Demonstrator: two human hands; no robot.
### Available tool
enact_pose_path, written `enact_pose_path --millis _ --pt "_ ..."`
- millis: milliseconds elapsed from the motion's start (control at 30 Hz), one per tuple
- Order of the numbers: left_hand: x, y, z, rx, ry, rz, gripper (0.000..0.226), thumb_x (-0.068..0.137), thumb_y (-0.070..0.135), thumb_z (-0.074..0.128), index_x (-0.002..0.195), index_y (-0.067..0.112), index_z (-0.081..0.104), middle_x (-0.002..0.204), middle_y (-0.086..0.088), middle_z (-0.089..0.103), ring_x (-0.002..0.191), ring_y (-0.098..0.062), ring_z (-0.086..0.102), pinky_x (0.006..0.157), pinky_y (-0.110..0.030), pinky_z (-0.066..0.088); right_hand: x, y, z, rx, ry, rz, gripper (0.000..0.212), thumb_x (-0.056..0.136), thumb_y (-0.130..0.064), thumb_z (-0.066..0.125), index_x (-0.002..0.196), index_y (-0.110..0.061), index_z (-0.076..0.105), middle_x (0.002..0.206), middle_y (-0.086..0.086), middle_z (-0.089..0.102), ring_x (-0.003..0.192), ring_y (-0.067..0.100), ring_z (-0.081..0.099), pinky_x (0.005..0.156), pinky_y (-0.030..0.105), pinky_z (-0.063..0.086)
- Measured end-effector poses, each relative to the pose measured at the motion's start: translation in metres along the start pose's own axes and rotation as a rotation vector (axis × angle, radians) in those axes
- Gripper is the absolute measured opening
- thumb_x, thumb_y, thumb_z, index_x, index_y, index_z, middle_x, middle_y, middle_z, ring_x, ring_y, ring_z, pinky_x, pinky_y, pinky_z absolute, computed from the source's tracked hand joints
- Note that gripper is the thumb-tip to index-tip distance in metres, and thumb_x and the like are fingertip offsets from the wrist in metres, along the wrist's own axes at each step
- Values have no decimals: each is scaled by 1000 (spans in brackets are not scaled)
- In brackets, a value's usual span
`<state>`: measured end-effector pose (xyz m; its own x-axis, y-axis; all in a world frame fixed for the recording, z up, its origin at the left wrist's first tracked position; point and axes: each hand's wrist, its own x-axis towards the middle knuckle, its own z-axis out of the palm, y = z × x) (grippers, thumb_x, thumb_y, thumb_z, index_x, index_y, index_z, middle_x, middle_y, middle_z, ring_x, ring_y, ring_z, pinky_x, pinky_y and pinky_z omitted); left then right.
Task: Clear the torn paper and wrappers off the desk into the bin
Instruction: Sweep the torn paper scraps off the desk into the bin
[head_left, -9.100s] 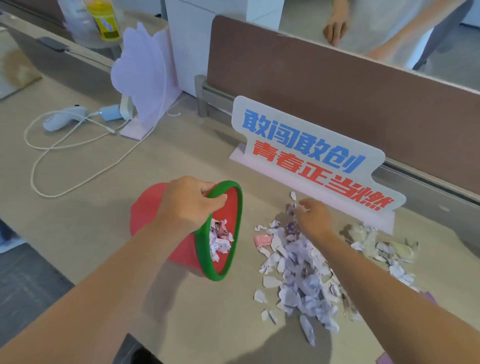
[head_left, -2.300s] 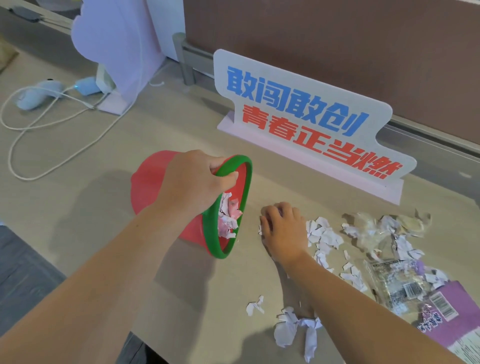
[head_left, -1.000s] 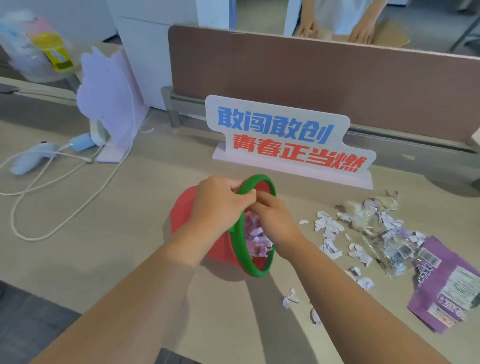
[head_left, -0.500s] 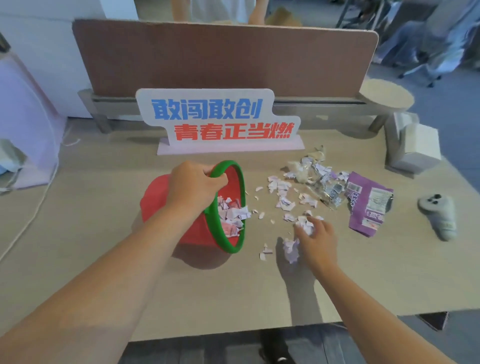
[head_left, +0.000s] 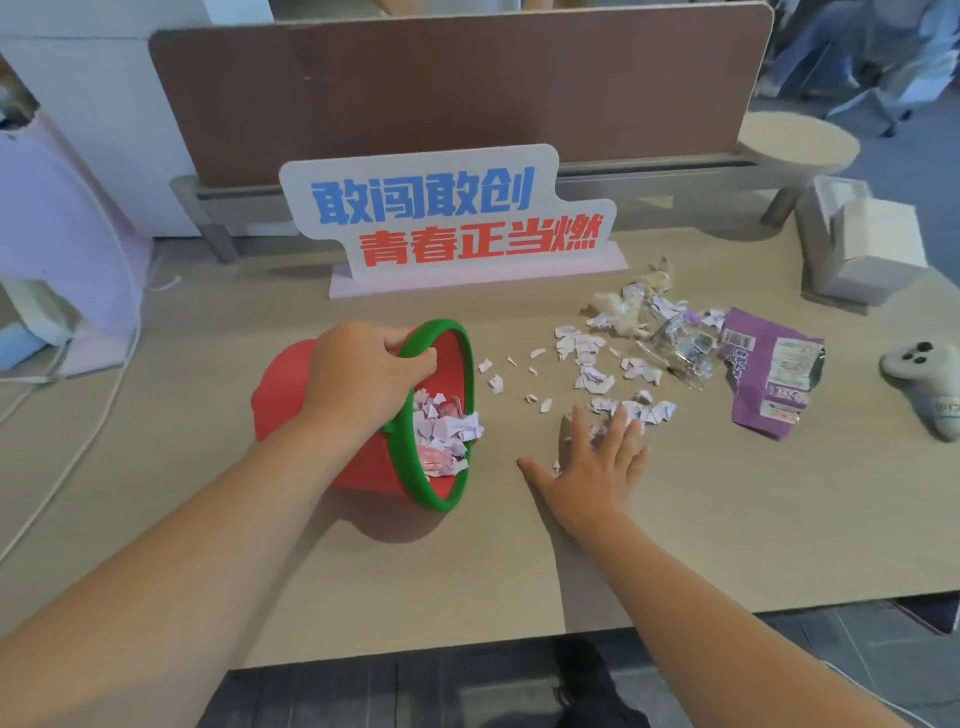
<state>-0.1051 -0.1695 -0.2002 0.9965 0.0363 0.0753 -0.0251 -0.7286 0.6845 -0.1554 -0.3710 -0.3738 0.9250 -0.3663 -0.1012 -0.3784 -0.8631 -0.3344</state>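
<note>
A red bin (head_left: 291, 395) with a green rim lies tipped on its side on the desk, mouth facing right, with torn paper inside. My left hand (head_left: 363, 379) grips its upper rim. My right hand (head_left: 592, 467) lies flat on the desk with fingers spread, fingertips on a few scraps; some scraps are hidden under it. More torn paper scraps (head_left: 587, 358) are scattered to the right of the bin. Behind them lie a clear crumpled wrapper (head_left: 675, 343) and a purple snack wrapper (head_left: 769, 374).
A standing sign (head_left: 447, 218) with blue and red characters is behind the bin, before a brown divider (head_left: 457, 83). A grey controller (head_left: 930, 384) and a white box (head_left: 862, 249) sit at the right. A pale purple fan (head_left: 57, 228) and white cable (head_left: 78, 441) are at the left.
My right hand has opened from a loose cup over scraps to a flat, spread palm on the desk. My left hand still holds the tipped bin.
</note>
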Motion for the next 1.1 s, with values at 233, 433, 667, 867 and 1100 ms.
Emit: enact_pose_path --millis 233,433,667,867,1100 --pt "28 5 -3 7 57 -33 18 81 27 71 98 23 78 45 10 55 52 22 50 54 0 37 68 25 -17 -75 4 -33 87 77 -74 38 146 -35 2 156 16 -13 142 36 -18 115 54 -8" --pt "68 19 14 2 90 -97 17 81 29 71 97 30 76 49 12 60 57 17 51 57 -2 38 131 16 -24 -134 -100 -246 88 77 -78 32 146 -36 -3 155 14 -19 140 33 -25 114 50 -14" --pt "96 25 27 -13 133 -119 8 81 25 69 80 27 76 67 -16 63 57 -4 44 50 -12 35 193 1 -25 -181 -214 -478 78 81 -73 30 145 -35 7 158 8 -10 144 30 -16 116 46 -6" --pt "90 24 28 2 223 -134 7 80 23 71 76 21 76 72 -27 64 61 -7 43 53 -9 36 197 2 -15 -62 -25 -646 42 87 -53 34 110 -22 52 122 4 51 115 28 42 102 34 29" --pt "80 25 29 -10 251 -185 11 78 26 72 86 30 78 70 -19 67 75 -21 55 59 -16 38 190 -3 -16 -155 -112 -736 27 94 -25 42 91 -4 59 84 14 60 63 38 62 51 30 32"
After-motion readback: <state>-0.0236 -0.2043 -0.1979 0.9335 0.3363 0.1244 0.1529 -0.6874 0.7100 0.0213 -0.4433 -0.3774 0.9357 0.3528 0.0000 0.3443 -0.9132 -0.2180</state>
